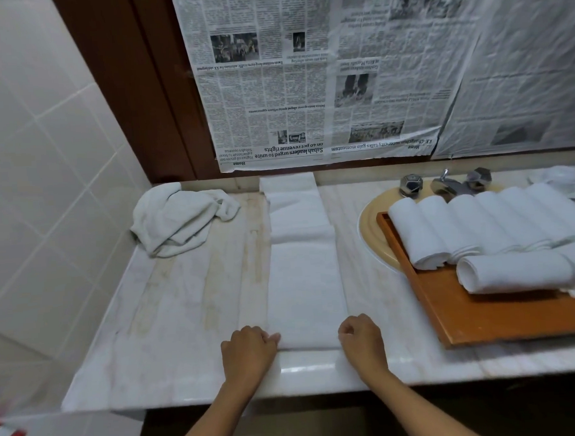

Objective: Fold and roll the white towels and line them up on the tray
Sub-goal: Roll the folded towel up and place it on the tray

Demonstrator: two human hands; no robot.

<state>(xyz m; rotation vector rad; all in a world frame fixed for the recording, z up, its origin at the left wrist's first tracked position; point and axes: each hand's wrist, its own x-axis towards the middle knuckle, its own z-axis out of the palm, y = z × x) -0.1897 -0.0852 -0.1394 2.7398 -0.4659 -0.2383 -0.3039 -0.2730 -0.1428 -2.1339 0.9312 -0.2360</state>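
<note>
At the counter's (185, 321) near edge, the left hand (249, 348) and right hand (360, 340) are each pinching a near corner of the folded towel strip (304, 283), which is lying flat and stretching toward the wall. To its right, the wooden tray (448, 313) is sitting over the sink (372, 234), carrying a row of rolled towels (477, 226) with another roll (512, 270) lying crosswise before them. Farther back left, a crumpled towel (180, 216) is lying heaped.
</note>
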